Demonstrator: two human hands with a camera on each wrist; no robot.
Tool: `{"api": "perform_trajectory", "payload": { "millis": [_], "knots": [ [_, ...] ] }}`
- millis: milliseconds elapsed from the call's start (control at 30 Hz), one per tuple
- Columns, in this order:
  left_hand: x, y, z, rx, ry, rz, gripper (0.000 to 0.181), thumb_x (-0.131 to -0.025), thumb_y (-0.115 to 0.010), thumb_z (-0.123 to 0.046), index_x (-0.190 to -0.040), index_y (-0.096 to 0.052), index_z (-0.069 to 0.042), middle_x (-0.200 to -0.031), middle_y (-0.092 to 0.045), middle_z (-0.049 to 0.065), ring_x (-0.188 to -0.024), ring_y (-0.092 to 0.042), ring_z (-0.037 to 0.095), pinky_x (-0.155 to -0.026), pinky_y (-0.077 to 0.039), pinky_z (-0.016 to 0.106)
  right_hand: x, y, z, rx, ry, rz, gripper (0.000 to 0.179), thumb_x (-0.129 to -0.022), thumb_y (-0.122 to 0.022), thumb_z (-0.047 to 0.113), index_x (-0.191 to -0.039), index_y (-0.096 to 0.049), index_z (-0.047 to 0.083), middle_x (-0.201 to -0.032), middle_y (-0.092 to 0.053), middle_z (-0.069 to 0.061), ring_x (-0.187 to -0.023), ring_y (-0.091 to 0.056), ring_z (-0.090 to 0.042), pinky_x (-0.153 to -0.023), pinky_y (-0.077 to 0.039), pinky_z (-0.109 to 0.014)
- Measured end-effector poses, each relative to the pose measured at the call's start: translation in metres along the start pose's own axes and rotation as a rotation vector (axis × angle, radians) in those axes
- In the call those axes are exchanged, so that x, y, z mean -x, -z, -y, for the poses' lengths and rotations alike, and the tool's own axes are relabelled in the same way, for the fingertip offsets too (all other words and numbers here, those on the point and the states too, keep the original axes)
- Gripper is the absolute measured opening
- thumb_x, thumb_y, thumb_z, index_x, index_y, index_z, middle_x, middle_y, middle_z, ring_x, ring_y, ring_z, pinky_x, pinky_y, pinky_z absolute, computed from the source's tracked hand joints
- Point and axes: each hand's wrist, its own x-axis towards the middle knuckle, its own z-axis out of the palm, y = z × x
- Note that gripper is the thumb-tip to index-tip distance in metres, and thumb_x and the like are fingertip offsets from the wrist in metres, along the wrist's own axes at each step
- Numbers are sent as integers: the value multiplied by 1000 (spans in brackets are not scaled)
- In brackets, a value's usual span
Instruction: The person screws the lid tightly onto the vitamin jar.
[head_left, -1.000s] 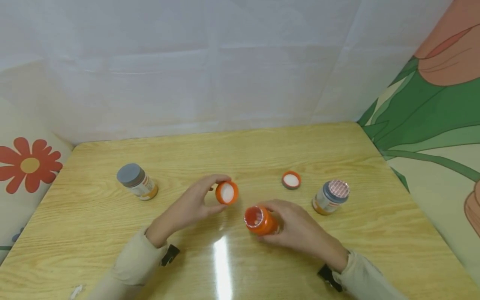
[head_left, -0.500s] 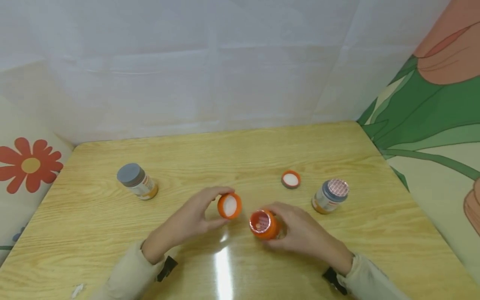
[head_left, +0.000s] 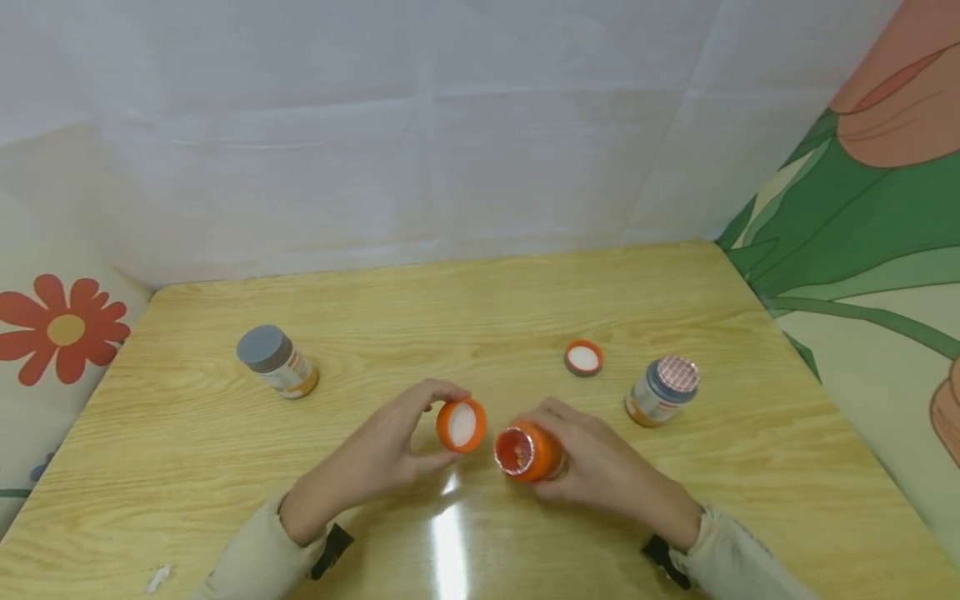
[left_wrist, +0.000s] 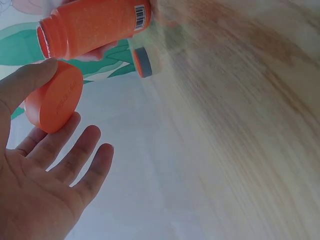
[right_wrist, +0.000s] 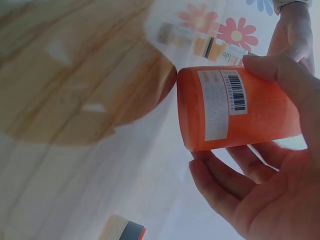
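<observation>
At frame centre, left hand (head_left: 378, 454) pinches a round orange plastic cap (head_left: 461, 424) while right hand (head_left: 600, 467) grips an open orange plastic bottle (head_left: 527, 451)

Bright and even all over, with soft, pale shadows under the hands and jars. A long white streak of glare on the shiny table (head_left: 447, 533), from a light up above. Sharp enough from the head, but smeared and blurry wood in both wrist views, with a fuzzy far jar (right_wrist: 200, 41) and bent edges.
</observation>
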Motion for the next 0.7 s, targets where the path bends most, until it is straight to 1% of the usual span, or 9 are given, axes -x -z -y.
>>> {"api": "perform_trajectory", "payload": {
  "millis": [100, 167, 367, 500, 700],
  "knots": [
    [2, -1, 0, -6, -13, 1, 62, -76, -84, -13, -130, -54, -10, -131, -63, -1, -123, -59, 18, -99, -54, 44, 0, -1, 0, 13, 24, -27, 66, -60, -87, 16, -120, -60, 15, -108, -67, 5, -96, -65, -10, -84, -58, -32],
    [3, -2, 0, -13, -22, 0, 62, -76, -84, -13, -130, -54, -10, -131, -63, -1, -123, -59, 19, -101, -53, 44, 0, -2, -1, 13, 32, -37, 65, -60, -88, 16, -118, -59, 16, -108, -68, 5, -97, -65, -10, -86, -58, -34],
    [5, -4, -1, -12, -9, 9, 63, -77, -84, -14, -131, -54, -11, -133, -62, 0, -124, -59, 20, -101, -52, 45, 0, -3, -1, -1, 30, -23, 63, -64, -88, 20, -120, -60, 19, -112, -67, 6, -100, -64, -10, -88, -57, -37],
    [8, -4, -2, -27, -5, 12, 63, -78, -83, -16, -132, -53, -11, -134, -62, 1, -123, -59, 20, -102, -52, 44, 0, -4, -1, 13, 44, -31, 63, -66, -89, 23, -122, -60, 17, -113, -68, 5, -101, -65, -11, -88, -57, -38],
    [10, -5, -1, -43, -62, -24, 63, -77, -84, -17, -132, -54, -9, -132, -63, 3, -122, -60, 21, -101, -53, 43, 0, -5, -2, 23, 57, -49, 61, -70, -88, 26, -123, -59, 13, -112, -70, 2, -98, -66, -12, -85, -58, -35]
  ]
}}
